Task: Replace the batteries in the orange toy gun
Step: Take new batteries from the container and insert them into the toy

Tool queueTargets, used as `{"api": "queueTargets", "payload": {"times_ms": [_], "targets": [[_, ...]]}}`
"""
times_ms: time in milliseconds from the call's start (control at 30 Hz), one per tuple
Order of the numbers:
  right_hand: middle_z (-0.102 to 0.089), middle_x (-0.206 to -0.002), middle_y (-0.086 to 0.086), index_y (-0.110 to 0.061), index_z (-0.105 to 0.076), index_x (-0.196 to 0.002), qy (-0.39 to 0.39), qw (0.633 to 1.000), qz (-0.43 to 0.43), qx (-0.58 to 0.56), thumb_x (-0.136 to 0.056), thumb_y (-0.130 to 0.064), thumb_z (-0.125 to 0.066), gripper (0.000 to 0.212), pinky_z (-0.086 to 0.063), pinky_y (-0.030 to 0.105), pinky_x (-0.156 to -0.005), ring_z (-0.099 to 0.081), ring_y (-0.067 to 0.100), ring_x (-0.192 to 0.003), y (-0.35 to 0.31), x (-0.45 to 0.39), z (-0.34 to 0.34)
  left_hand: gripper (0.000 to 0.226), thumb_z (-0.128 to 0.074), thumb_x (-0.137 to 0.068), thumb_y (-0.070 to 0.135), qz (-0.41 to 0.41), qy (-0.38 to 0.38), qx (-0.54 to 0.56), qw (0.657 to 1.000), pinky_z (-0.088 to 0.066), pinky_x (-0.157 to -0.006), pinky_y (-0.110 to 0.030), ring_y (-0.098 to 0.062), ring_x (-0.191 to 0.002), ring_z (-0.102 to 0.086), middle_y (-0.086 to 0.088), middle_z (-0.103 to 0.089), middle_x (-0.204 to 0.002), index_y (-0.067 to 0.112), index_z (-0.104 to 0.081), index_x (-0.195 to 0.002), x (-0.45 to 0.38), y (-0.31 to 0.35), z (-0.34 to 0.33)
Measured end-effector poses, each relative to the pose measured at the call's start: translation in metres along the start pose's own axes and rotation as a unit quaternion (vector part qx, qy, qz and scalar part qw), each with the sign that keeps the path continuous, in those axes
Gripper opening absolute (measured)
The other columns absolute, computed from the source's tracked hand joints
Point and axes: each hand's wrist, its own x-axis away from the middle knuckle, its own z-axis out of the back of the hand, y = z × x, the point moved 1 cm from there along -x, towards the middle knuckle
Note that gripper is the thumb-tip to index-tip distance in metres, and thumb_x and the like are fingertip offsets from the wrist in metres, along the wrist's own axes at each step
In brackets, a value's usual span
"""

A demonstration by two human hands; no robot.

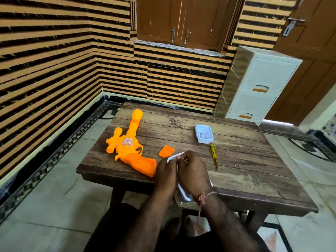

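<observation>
The orange toy gun (130,148) lies on the left of the wooden table (245,170), barrel pointing away, its grip showing an open battery slot. Its orange battery cover (166,151) lies loose just right of the grip. At the near edge, both hands are on a white lidded container (182,194). My left hand (165,172) grips its left side near the far rim. My right hand (193,174) lies over the top with curled fingers at the far rim; a small dark thing shows at its fingertips. The container's contents are hidden.
A small clear box (204,134) holding small items stands mid-table. A yellow screwdriver (214,156) lies in front of it, right of my hands. A white drawer unit (258,84) stands behind the table's right corner. Striped walls close in at left and behind.
</observation>
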Motion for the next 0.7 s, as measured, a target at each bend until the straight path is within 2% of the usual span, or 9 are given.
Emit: {"api": "queueTargets", "payload": {"times_ms": [133,267,367,467,567,633,700], "targets": [[-0.070,-0.099,0.004,-0.018,-0.062,-0.092,-0.014,0.999,0.002,0.046,-0.095,-0.023,-0.046,0.017,-0.042,0.028,-0.073,-0.065,0.025,-0.096,-0.012,0.006,0.006,0.036,-0.052,-0.073,0.027,0.018,0.008,0.036,0.999,-0.054,-0.091,-0.053,-0.029,-0.098,-0.070,-0.005,-0.076,-0.099,0.015,-0.075,-0.098,-0.008,-0.012,0.004],[-0.071,-0.096,0.006,-0.013,-0.066,-0.094,-0.014,0.996,0.037,0.077,-0.095,-0.021,-0.045,0.022,-0.048,0.030,-0.073,-0.066,0.025,-0.092,-0.022,0.009,0.009,0.029,-0.055,-0.075,0.031,0.029,0.016,0.036,0.999,-0.051,-0.092,-0.058,-0.033,-0.100,-0.068,-0.009,-0.075,-0.099,0.020,-0.074,-0.094,-0.014,-0.020,0.007],[-0.069,-0.099,0.008,-0.011,-0.064,-0.099,-0.021,0.994,0.059,0.091,-0.097,-0.021,-0.044,0.022,-0.041,0.029,-0.072,-0.064,0.027,-0.095,-0.021,0.006,0.006,0.031,-0.054,-0.075,0.033,0.020,0.018,0.027,0.999,-0.052,-0.090,-0.059,-0.033,-0.098,-0.069,-0.009,-0.075,-0.097,0.018,-0.073,-0.095,-0.022,-0.035,0.008],[-0.068,-0.083,0.007,-0.013,-0.063,-0.089,0.021,0.992,0.120,0.020,-0.095,-0.015,-0.047,0.017,-0.046,0.032,-0.068,-0.064,0.026,-0.080,-0.015,0.005,0.016,0.034,-0.052,-0.070,0.038,0.016,0.051,0.014,0.998,-0.054,-0.084,-0.057,-0.037,-0.090,-0.068,-0.011,-0.073,-0.087,0.013,-0.070,-0.084,-0.013,-0.018,0.012],[-0.066,-0.073,0.000,-0.017,-0.062,-0.079,0.135,0.986,0.092,-0.015,-0.092,-0.018,-0.058,0.013,-0.044,0.029,-0.063,-0.060,0.019,-0.068,0.002,0.005,0.042,0.019,-0.052,-0.088,0.021,0.029,0.062,0.034,0.997,-0.053,-0.074,-0.043,-0.031,-0.079,-0.065,-0.010,-0.070,-0.081,0.012,-0.065,-0.079,-0.003,0.000,0.013],[-0.064,-0.071,-0.006,-0.018,-0.061,-0.078,0.117,0.992,0.035,-0.011,-0.088,-0.026,-0.065,0.014,-0.044,0.026,-0.061,-0.060,0.015,-0.068,0.016,0.007,0.052,0.021,-0.050,-0.095,0.014,0.047,0.061,0.045,0.996,-0.049,-0.066,-0.036,-0.025,-0.070,-0.062,-0.009,-0.067,-0.076,0.012,-0.064,-0.079,-0.002,0.002,0.012],[-0.063,-0.070,-0.010,-0.020,-0.061,-0.078,0.040,0.998,-0.036,-0.037,-0.085,-0.030,-0.071,0.016,-0.042,0.022,-0.058,-0.061,0.010,-0.067,0.028,0.010,0.044,0.021,-0.050,-0.096,0.012,0.050,0.050,0.049,0.996,-0.048,-0.062,-0.031,-0.022,-0.065,-0.061,-0.009,-0.066,-0.074,0.011,-0.063,-0.080,0.000,0.003,0.011]]}}
